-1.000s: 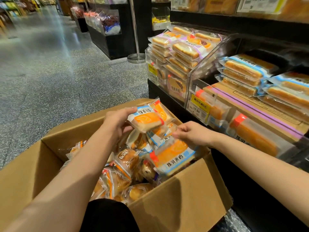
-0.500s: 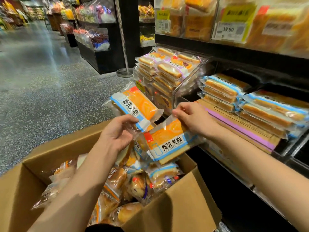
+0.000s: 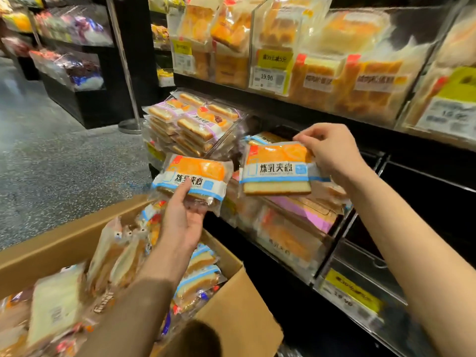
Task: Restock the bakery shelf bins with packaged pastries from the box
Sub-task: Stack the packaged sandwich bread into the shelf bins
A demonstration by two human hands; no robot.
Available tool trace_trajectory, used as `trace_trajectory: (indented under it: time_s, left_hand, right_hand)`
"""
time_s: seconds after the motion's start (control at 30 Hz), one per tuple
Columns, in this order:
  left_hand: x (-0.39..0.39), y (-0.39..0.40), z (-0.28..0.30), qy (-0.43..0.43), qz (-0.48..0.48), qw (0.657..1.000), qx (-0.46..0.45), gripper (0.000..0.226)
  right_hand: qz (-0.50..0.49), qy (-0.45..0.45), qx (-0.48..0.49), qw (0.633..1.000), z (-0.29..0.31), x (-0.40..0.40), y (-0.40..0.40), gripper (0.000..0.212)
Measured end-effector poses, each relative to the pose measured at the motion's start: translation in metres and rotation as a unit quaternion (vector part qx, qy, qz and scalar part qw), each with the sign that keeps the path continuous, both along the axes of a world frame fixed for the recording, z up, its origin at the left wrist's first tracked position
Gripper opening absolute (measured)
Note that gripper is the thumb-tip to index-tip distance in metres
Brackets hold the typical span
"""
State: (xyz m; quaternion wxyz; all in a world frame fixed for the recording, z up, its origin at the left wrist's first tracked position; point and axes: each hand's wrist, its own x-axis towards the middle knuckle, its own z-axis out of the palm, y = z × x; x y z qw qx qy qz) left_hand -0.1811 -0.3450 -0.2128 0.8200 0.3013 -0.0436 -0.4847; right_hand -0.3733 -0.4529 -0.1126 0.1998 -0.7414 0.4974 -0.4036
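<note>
Hands apart: left hand (image 3: 181, 222) grips one orange-and-blue plastic-wrapped pastry pack (image 3: 192, 177), right hand (image 3: 331, 153) pinches another (image 3: 277, 168) by its corner. Light, soft, likely slippery film; edges seem safest.

Stacked pastry packs (image 3: 190, 122) fill the left bin; the dark shelf gap (image 3: 417, 181) rightward lies open.

A single wide-angle camera sat on the person's head; it looked forward and down, close over the open box (image 3: 231, 305); the shelf bins (image 3: 296, 243) ran along its right; the shop floor (image 3: 51, 163) stretched away left.
</note>
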Motion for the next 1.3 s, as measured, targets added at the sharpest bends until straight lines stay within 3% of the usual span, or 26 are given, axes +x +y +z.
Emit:
trace_trajectory:
  time_s: [0.13, 0.27, 0.4, 0.53, 0.63, 0.73, 0.87, 1.13, 1.23, 1.3]
  left_hand:
    - [-0.017, -0.008, -0.002, -0.048, -0.031, 0.998, 0.000, 0.018]
    - [-0.024, -0.012, -0.004, -0.079, -0.034, 0.996, 0.011, 0.020]
    - [-0.026, -0.013, -0.006, -0.069, -0.031, 0.997, 0.002, 0.018]
    - [-0.026, -0.012, -0.007, -0.073, -0.029, 0.997, 0.004, 0.024]
    - [-0.026, -0.010, -0.007, -0.098, -0.034, 0.995, 0.005, 0.022]
    - [-0.027, -0.007, -0.006, -0.121, -0.036, 0.992, 0.006, 0.016]
    - [-0.028, -0.005, -0.004, -0.130, -0.041, 0.991, 0.012, 0.018]
    - [-0.030, -0.003, -0.003, -0.129, -0.045, 0.991, 0.009, 0.018]
    - [-0.030, -0.004, -0.002, -0.134, -0.050, 0.990, 0.009, 0.017]
    - [-0.030, -0.004, -0.001, -0.149, -0.055, 0.987, 0.007, 0.015]
  right_hand:
    - [-0.094, 0.012, -0.004, 0.995, -0.003, -0.027, -0.012, 0.024]
    - [-0.058, 0.198, -0.002, 0.978, -0.010, -0.034, -0.004, 0.033]
    - [-0.105, 0.373, -0.105, 0.916, -0.007, -0.027, 0.006, 0.035]
    - [0.004, 0.376, -0.086, 0.923, -0.015, -0.011, 0.011, 0.030]
    - [0.027, 0.477, -0.056, 0.877, -0.030, 0.001, 0.016, 0.031]
    - [0.028, 0.510, -0.063, 0.858, -0.035, 0.008, 0.023, 0.009]
    - [0.069, 0.544, -0.004, 0.836, -0.034, 0.010, 0.031, 0.029]
    - [0.088, 0.597, 0.082, 0.793, -0.016, 0.001, 0.030, 0.029]
    - [0.075, 0.578, 0.054, 0.811, -0.011, 0.000, 0.031, 0.027]
    - [0.064, 0.494, -0.029, 0.867, -0.007, 0.006, 0.031, 0.039]
